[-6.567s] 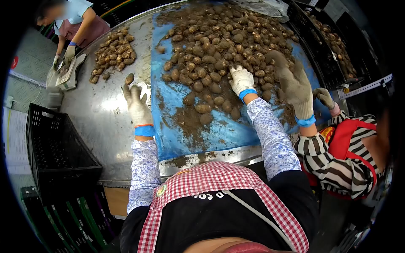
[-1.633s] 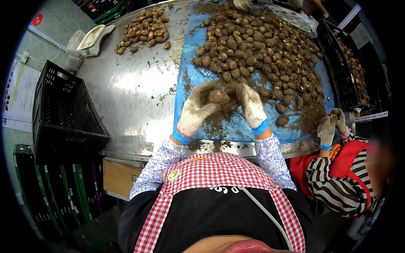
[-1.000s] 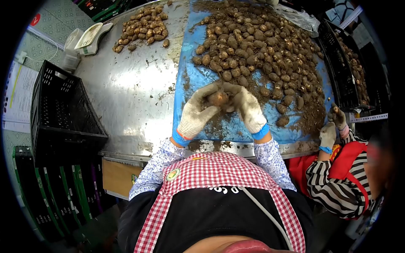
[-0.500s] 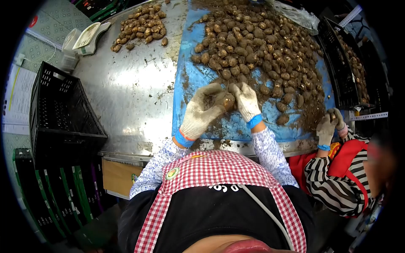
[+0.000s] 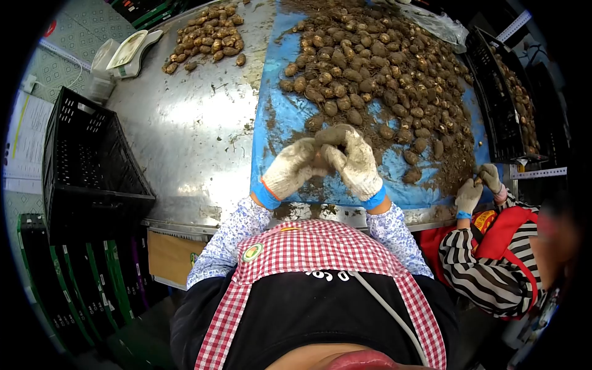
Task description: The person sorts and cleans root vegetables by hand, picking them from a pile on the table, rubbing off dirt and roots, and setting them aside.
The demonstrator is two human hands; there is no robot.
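Left hand [image 5: 287, 171], gloved, cupped round one brown tuber [image 5: 320, 164]; right hand [image 5: 357, 165] curled against it, grip uncertain. Tuber lies between both, neither clearly nearer; long axis hidden. Tuber heap [image 5: 376, 71] beyond, on blue sheet [image 5: 272, 92].

A wide stretch of bare metal worktop [image 5: 185, 148] leaves passage between the black crate [image 5: 98, 203] on the left and the blue sheet [image 5: 401, 194]. Ahead, heaped taro corms [image 5: 382, 74] block the way; rightward stand a filled crate [image 5: 493, 92] and a co-worker [image 5: 487, 271].
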